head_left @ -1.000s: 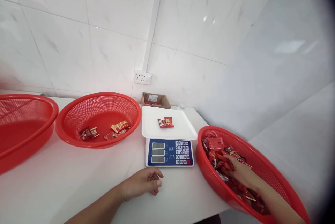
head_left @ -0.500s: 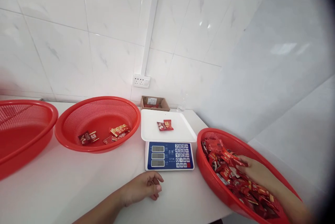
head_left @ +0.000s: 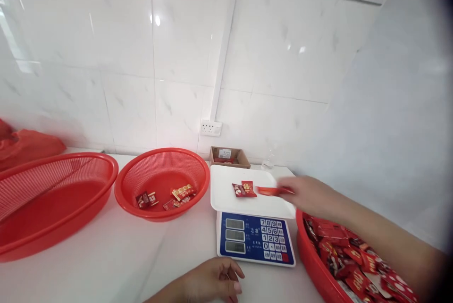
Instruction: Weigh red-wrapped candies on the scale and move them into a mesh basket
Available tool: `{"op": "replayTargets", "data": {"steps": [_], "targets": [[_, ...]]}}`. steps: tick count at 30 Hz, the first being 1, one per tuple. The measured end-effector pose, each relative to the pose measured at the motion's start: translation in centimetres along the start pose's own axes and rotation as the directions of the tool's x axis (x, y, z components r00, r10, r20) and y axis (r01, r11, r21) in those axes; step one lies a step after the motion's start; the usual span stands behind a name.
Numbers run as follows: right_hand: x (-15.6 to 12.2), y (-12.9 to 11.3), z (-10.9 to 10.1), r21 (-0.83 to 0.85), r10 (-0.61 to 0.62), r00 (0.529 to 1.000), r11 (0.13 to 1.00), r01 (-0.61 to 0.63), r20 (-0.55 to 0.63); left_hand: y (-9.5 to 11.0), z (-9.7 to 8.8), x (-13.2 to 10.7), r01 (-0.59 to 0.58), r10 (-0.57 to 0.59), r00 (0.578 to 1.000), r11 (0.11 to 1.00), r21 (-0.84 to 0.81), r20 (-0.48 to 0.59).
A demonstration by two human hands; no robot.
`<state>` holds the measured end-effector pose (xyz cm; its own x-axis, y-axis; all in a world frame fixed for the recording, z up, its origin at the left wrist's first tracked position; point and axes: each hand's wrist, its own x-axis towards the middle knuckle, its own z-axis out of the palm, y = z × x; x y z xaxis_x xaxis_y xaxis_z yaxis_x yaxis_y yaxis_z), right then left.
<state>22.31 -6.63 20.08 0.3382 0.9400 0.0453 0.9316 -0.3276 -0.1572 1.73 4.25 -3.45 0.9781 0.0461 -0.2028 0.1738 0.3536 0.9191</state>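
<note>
A thin red foil packet [head_left: 269, 191] is held just above the white plastic tray [head_left: 226, 189] of a blue-faced digital scale [head_left: 255, 238]. It is pinched by one end in the fingertips of the right hand [head_left: 307, 195], which is closed on it. The packet is left sticking out leftward from the hand, its free end just beside two red packets [head_left: 244, 189] lying on the tray. Gripped by the end like this, it appears to be kept flat and clear of the fingers.

The left hand [head_left: 212, 285] is rested on the white table [head_left: 106, 265] before the scale's keypad, loosely curled shut, with nothing seen in it. Under the right forearm, heaped red packets [head_left: 350, 256] are seen in a red mesh basket [head_left: 308, 258]. A few more packets [head_left: 166, 197] are scattered in a round red basket [head_left: 162, 152] left of the scale, and a large red basket [head_left: 53, 199] is set beyond it.
</note>
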Motion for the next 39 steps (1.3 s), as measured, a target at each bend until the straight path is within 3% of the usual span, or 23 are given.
{"op": "replayTargets", "data": {"steps": [2,4,5,7,9,11,13,15,18,21,25,32,39], "targets": [[2.0,-9.0,-3.8,0.180,-0.243,0.970,0.953,0.243,-0.022,0.2,-0.1,-0.2,-0.007,0.007,1.000,0.999,0.036,-0.002],[2.7,-15.1,-7.8,0.299,-0.395,0.902,0.852,0.431,-0.175,0.4,-0.3,-0.3,-0.001,0.000,1.000,0.997,0.083,0.009],[2.8,-16.9,-9.5,0.339,-0.413,0.879,0.813,0.474,-0.240,0.4,-0.4,-0.4,0.002,-0.004,1.000,0.995,0.102,0.013],[2.9,-18.1,-11.9,0.399,-0.400,0.862,0.768,0.501,-0.313,0.2,-0.6,-0.4,0.005,-0.007,1.000,0.993,0.121,0.016],[3.5,-16.5,-12.2,0.431,-0.325,0.870,0.770,0.472,-0.372,0.0,-0.7,-0.4,0.007,-0.009,1.000,0.993,0.114,0.015],[4.7,-13.0,-10.3,0.442,-0.221,0.900,0.810,0.384,-0.377,-0.1,-0.7,-0.3,0.011,-0.012,1.000,0.995,0.097,0.012],[5.9,-8.4,-6.5,0.424,-0.079,0.962,0.886,0.189,-0.263,0.0,-0.5,-0.2,0.011,-0.011,1.000,0.995,0.097,0.006],[6.7,-3.6,-1.8,0.296,0.074,0.995,0.954,-0.052,-0.062,0.2,-0.4,-0.2,0.011,-0.011,1.000,0.994,0.112,-0.003],[6.3,2.4,4.3,0.177,0.198,0.979,0.963,-0.202,0.041,0.6,-0.1,-0.3,0.013,-0.012,1.000,0.993,0.117,-0.011],[5.1,6.0,7.5,0.121,0.296,0.951,0.945,-0.305,0.085,0.9,0.0,-0.5,0.009,-0.008,1.000,0.994,0.106,-0.014],[4.8,7.6,7.9,0.228,0.332,0.934,0.907,-0.354,0.131,0.9,0.0,-0.5,0.017,-0.015,1.000,0.995,0.093,-0.023],[6.9,6.8,8.0,0.449,0.268,0.956,0.844,-0.293,0.118,0.9,0.1,-0.5,0.000,0.001,1.000,0.994,0.108,-0.013],[6.5,4.1,9.5,0.329,0.145,0.980,0.926,-0.183,0.137,0.4,0.0,-0.2,0.017,-0.016,1.000,0.999,0.045,-0.021]]}}
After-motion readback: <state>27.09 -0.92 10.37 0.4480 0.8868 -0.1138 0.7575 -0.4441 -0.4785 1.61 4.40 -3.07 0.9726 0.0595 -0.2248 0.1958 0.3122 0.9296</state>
